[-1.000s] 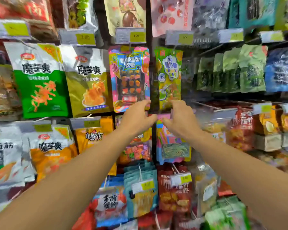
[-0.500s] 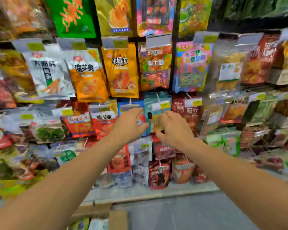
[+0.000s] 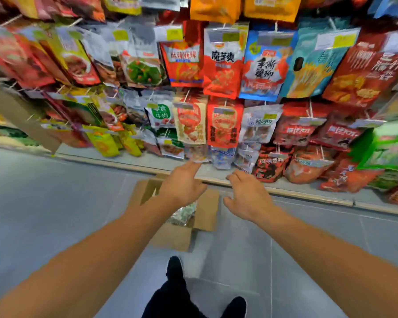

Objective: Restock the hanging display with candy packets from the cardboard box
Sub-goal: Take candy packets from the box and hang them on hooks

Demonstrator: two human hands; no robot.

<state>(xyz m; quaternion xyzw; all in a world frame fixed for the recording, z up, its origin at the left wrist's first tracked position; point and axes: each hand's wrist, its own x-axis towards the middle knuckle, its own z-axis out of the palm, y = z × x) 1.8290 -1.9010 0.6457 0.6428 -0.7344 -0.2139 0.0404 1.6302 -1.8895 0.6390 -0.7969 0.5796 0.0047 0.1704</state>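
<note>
Open cardboard box (image 3: pixel 207 212) on the floor holds pale candy packets (image 3: pixel 184 214).

Glossy plastic packets (image 3: pixel 223 65), matt brown cardboard box (image 3: pixel 207 212), smooth grey floor tiles (image 3: pixel 55 203)

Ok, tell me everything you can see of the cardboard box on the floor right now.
The cardboard box is plain brown corrugated card, standing on the grey tiled floor in front of the display's bottom ledge. Its top is open, flaps folded outward. Inside, blurred pale green and clear packets show. The left hand and forearm cover much of it from the camera; contact cannot be told. The right hand hangs beside its right flap.
</note>
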